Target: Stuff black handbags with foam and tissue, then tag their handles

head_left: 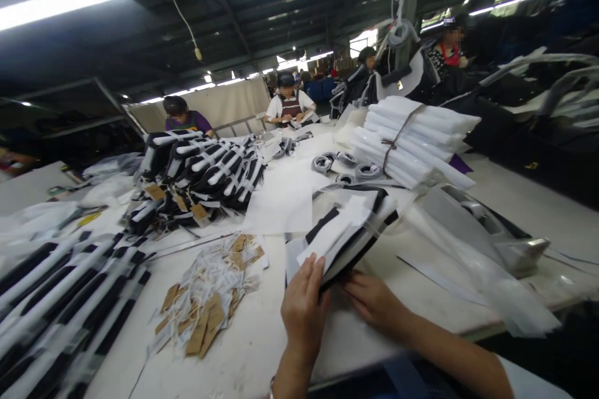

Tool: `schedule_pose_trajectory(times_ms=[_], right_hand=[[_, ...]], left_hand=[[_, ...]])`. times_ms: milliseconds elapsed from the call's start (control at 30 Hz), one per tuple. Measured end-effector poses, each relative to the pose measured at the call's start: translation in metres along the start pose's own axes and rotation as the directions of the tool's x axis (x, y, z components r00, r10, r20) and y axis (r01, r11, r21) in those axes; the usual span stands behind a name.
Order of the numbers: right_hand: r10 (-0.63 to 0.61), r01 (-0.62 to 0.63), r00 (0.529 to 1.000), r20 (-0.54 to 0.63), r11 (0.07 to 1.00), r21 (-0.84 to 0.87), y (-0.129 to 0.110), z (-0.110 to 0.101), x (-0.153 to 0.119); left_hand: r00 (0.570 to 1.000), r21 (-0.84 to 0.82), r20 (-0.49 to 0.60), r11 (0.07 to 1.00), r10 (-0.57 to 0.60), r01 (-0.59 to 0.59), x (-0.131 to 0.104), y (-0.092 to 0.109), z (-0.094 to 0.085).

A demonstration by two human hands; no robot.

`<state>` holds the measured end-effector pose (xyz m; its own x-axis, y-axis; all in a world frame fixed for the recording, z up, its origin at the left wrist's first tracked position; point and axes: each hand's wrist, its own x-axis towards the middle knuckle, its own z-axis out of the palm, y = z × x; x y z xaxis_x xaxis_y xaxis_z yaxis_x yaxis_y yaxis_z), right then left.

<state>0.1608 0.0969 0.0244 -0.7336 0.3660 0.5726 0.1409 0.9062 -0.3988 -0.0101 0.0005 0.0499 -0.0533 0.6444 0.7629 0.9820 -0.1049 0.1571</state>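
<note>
A flat bundle of folded black cloth [362,243] with a white sheet on top and pale strips along it is tilted up above the near part of the table. My left hand [304,302] grips its near left edge, fingers lying over the white sheet. At the lower edge, my right hand [374,299] holds the bundle from beneath, with its fingertips partly hidden. Left of my hands lies a loose pile of brown and white hang tags [206,299] with strings. The bundle is slightly blurred.
Stacked black-and-white folded bundles [201,168] stand at the back left, more folded bundles [70,299] at the near left. Tied white packs [397,137], grey coiled strips [346,165] and a grey tape dispenser [468,218] are right. Several people work farther back.
</note>
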Motion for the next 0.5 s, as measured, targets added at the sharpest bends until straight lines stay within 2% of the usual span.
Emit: schedule_pose_trajectory(times_ms=[100, 167, 233, 300, 333, 400, 467, 500], right_hand=[[-0.256, 0.257, 0.967, -0.016, 0.965, 0.058, -0.018, -0.042, -0.02], [-0.295, 0.297, 0.954, -0.054, 0.954, 0.039, -0.024, -0.069, -0.016], [-0.222, 0.224, 0.969, -0.112, 0.975, 0.008, -0.022, -0.088, -0.001], [-0.068, 0.068, 0.99, -0.122, 0.998, -0.003, -0.01, -0.097, 0.021], [0.023, -0.023, 0.996, -0.086, 1.0, -0.002, 0.0, -0.097, 0.032], [0.187, -0.187, 0.98, 0.066, 0.982, -0.005, 0.024, -0.088, 0.056], [0.285, -0.29, 0.924, 0.254, 0.957, -0.02, 0.051, -0.071, 0.078], [0.301, -0.305, 0.91, 0.286, 0.952, -0.029, 0.064, -0.06, 0.089]], left_hand=[[0.993, 0.023, -0.013, 0.993, 0.115, -0.115, 0.002, 0.01, 0.002], [0.987, 0.032, -0.01, 0.987, 0.16, -0.159, -0.001, 0.018, 0.003], [0.982, 0.032, -0.011, 0.982, 0.188, -0.188, -0.009, 0.029, 0.004], [0.98, 0.034, -0.032, 0.98, 0.199, -0.198, -0.02, 0.04, 0.008], [0.978, 0.039, -0.049, 0.979, 0.204, -0.202, -0.026, 0.046, 0.01], [0.975, 0.052, -0.074, 0.977, 0.209, -0.205, -0.036, 0.055, 0.015], [0.976, 0.065, -0.077, 0.978, 0.203, -0.198, -0.042, 0.062, 0.019], [0.977, 0.07, -0.073, 0.979, 0.199, -0.194, -0.044, 0.064, 0.02]])
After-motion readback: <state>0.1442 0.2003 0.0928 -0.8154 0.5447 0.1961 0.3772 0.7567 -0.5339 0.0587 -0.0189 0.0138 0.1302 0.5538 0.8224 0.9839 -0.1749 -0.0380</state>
